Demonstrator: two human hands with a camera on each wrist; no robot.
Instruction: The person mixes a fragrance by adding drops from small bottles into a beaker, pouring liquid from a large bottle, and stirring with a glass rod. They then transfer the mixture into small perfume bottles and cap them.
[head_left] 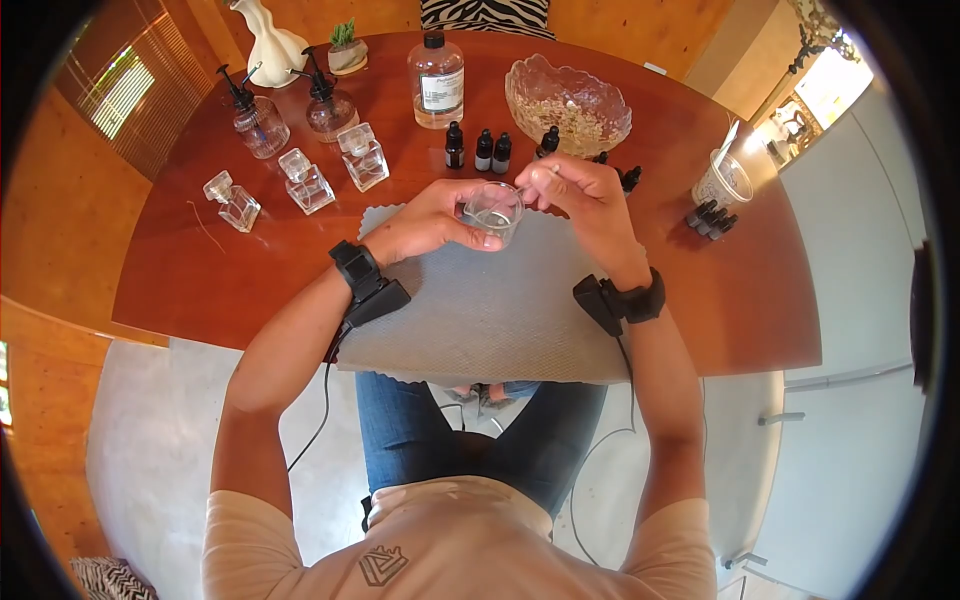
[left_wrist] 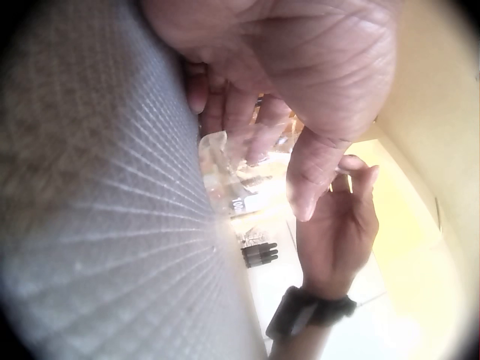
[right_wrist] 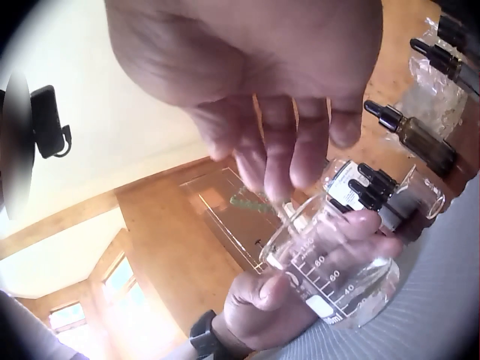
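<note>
My left hand (head_left: 432, 218) grips a clear glass beaker (head_left: 497, 228), thumb on the near side and fingers round the far side, above the grey mat (head_left: 490, 315). White volume marks run up the beaker's wall in the right wrist view, and a little clear liquid lies in its bottom. At the beaker's rim, my right hand (head_left: 592, 205) pinches a thin pale rod (right_wrist: 289, 215) between thumb and fingers. The rod slants down into the beaker's mouth; its lower end is hard to make out through the glass.
Beyond the mat stand small black dropper bottles (head_left: 484, 152), a large labelled bottle (head_left: 436, 95) and a glass bowl (head_left: 568, 100). Square glass bottles (head_left: 309, 185) and two pump bottles (head_left: 330, 112) are on the left. At right are a cup (head_left: 722, 182) and several small vials (head_left: 712, 220).
</note>
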